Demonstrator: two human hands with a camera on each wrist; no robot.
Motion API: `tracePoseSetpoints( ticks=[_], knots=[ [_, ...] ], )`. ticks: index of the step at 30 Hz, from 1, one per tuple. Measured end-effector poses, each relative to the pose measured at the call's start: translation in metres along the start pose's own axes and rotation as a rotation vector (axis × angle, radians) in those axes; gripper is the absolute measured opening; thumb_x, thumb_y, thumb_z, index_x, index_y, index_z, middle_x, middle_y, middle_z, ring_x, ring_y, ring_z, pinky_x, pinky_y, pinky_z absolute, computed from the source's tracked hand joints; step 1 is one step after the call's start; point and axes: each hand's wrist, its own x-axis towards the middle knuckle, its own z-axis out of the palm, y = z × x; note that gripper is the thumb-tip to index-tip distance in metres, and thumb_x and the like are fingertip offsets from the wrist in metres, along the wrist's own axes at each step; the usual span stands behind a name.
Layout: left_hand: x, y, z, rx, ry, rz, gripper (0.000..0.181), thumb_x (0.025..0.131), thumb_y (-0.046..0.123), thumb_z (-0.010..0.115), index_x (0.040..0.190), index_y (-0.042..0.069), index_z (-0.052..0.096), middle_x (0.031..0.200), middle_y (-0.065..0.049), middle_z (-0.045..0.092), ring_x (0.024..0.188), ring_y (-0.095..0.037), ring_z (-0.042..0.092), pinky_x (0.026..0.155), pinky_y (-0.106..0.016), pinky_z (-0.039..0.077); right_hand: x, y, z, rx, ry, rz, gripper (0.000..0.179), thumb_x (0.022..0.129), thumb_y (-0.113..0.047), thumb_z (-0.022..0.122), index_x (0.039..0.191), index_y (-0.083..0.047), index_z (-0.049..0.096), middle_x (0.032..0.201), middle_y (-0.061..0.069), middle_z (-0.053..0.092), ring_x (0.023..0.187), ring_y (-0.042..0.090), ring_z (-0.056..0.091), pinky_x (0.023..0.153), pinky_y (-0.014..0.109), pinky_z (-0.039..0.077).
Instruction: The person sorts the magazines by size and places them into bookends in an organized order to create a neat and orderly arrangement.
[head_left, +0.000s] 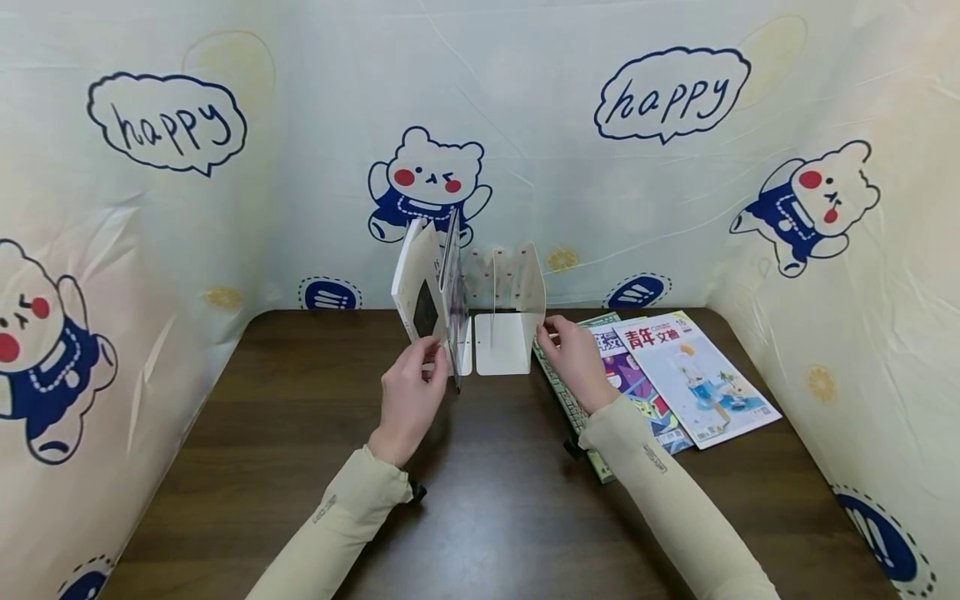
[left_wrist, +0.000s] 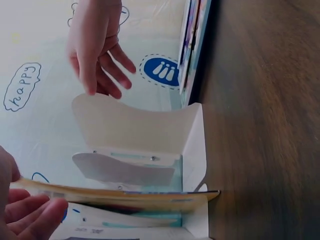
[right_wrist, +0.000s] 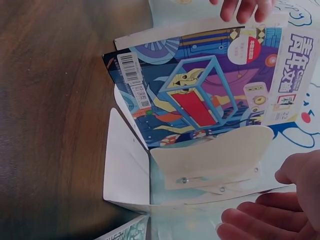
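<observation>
Watching the glossy purple-and-blue paper magazine (right_wrist: 200,102) upright in the white divided stand (right_wrist: 127,165), upper centre of the right-wrist view, I expect it light, bendy, slippery; best pinched by its edge. Bare right hand (head_left: 573,358): loosely spread. Bare left hand (head_left: 408,396): grip I cannot tell.

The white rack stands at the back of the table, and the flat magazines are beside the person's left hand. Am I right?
Not quite: the flat magazines are beside the right hand, as the head view shows. The white rack does stand at the back of the table.
</observation>
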Motion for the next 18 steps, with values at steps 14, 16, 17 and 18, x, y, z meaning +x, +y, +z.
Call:
tracePoseSetpoints(
  ticks=[14, 16, 17, 18],
  knots=[
    [-0.003, -0.03, -0.026, -0.017, 0.098, -0.053, 0.012, 0.101, 0.005, 0.063, 0.106, -0.004, 0.069, 0.088, -0.014, 0.071, 0.069, -0.02, 0.067, 0.064, -0.016, 0.054, -0.031, 0.0, -0.018, -0.05, -0.016, -0.018, 0.028, 0.105, -0.025, 0.061, 0.121, -0.004, 0.071, 0.113, 0.013, 0.075, 0.102, 0.03, 0.071, 0.09, 0.048, 0.06],
    [-0.002, -0.036, -0.027, -0.022, 0.093, -0.086, 0.013, 0.102, 0.006, 0.062, 0.106, -0.004, 0.069, 0.089, -0.014, 0.071, 0.072, -0.021, 0.066, 0.066, -0.008, 0.048, -0.036, 0.001, -0.021, -0.054, -0.014, -0.025, 0.026, 0.105, -0.025, 0.062, 0.119, -0.005, 0.072, 0.112, 0.013, 0.075, 0.102, 0.029, 0.071, 0.089, 0.048, 0.06],
    [-0.001, -0.038, -0.028, -0.026, 0.087, -0.104, 0.013, 0.102, 0.007, 0.062, 0.107, -0.003, 0.069, 0.09, -0.014, 0.071, 0.073, -0.022, 0.066, 0.067, -0.006, 0.046, -0.038, 0.001, -0.022, -0.054, -0.014, -0.029, 0.026, 0.105, -0.024, 0.062, 0.118, -0.004, 0.073, 0.111, 0.013, 0.075, 0.101, 0.029, 0.071, 0.088, 0.049, 0.06],
    [0.0, -0.041, -0.029, -0.03, 0.081, -0.12, 0.013, 0.103, 0.007, 0.062, 0.107, -0.003, 0.068, 0.091, -0.014, 0.071, 0.074, -0.023, 0.066, 0.068, -0.004, 0.044, -0.04, 0.001, -0.024, -0.057, -0.015, -0.033, 0.026, 0.105, -0.025, 0.063, 0.117, -0.005, 0.073, 0.11, 0.012, 0.076, 0.1, 0.028, 0.071, 0.087, 0.048, 0.061]
  ],
)
